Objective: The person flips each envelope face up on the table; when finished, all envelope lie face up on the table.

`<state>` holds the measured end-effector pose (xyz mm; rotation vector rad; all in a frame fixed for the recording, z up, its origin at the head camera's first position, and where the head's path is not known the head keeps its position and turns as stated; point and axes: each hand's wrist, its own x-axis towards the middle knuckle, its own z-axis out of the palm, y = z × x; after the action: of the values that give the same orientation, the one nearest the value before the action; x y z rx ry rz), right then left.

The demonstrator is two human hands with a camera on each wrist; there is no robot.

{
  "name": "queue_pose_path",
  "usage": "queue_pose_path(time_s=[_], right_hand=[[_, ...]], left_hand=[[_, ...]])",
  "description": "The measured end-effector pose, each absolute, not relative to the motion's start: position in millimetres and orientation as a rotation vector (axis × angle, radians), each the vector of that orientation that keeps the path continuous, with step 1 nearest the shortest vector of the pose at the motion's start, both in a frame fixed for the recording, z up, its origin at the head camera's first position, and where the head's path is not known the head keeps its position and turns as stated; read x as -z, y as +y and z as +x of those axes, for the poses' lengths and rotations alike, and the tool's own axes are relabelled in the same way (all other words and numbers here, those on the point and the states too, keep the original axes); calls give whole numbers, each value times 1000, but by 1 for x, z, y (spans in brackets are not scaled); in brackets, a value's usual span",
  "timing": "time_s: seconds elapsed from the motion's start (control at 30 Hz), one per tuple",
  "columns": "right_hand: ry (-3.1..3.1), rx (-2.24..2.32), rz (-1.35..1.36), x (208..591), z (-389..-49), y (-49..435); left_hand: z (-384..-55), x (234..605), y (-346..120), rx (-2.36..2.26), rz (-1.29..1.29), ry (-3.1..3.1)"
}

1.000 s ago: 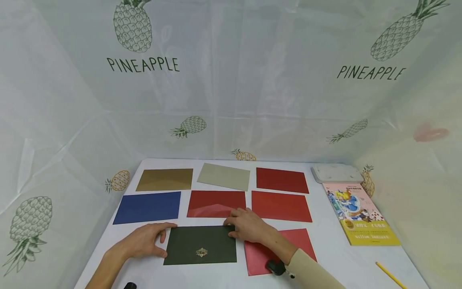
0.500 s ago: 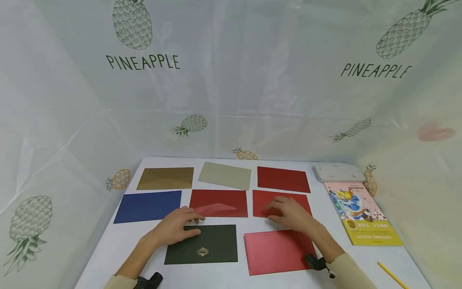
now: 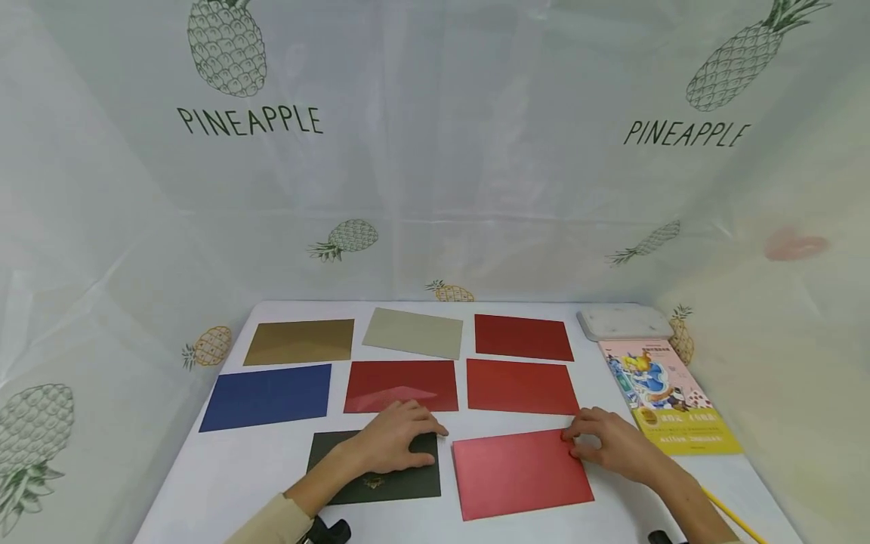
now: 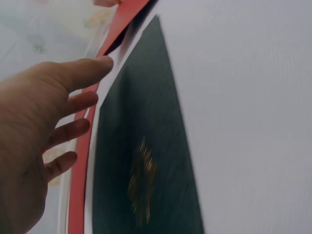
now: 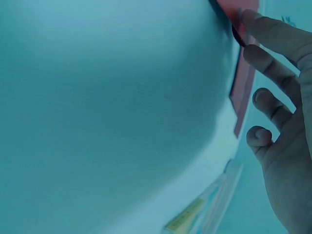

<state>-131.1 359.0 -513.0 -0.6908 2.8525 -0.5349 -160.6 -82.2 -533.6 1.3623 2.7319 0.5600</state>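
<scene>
A light red envelope [image 3: 523,476] lies at the front right of the white table. My right hand [image 3: 615,446] pinches its right edge near the far corner; in the right wrist view the thumb and index finger meet at the red paper [image 5: 233,12]. The left wrist view shows its near side lifted a little, with shadow beneath. To its left is a dark green envelope [image 3: 408,487] with a gold emblem. My left hand [image 3: 394,438] is over that envelope with fingers spread and relaxed, covering part of it; whether it touches is unclear.
Behind lie red envelopes [image 3: 401,374] [image 3: 522,387] [image 3: 523,338], a blue one [image 3: 265,397], a gold one [image 3: 299,342] and a beige one [image 3: 413,332]. At right are a picture book [image 3: 669,400], a pale case [image 3: 624,323] and a yellow pencil [image 3: 734,516].
My right hand left the green envelope's right edge, passed over the red ones and now pinches the light red envelope's right edge. My left hand moved right, from the green envelope's left edge over it.
</scene>
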Motion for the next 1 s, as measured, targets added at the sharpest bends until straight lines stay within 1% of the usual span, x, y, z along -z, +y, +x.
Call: queue_pose_path(time_s=[0.23, 0.47, 0.6, 0.83, 1.0], right_hand=[[2872, 448, -691, 523, -120, 357], [2870, 446, -751, 524, -121, 353], [2835, 492, -738, 524, -123, 353], [2702, 626, -592, 514, -121, 355], [2611, 704, -612, 509, -121, 353]], left_hand=[[-157, 537, -59, -467, 1451, 2721], [-155, 541, -45, -451, 1544, 2696], [-156, 543, -42, -431, 1612, 2700], [-159, 544, -42, -369, 1709, 2718], [-161, 547, -44, -334, 1785, 2744]])
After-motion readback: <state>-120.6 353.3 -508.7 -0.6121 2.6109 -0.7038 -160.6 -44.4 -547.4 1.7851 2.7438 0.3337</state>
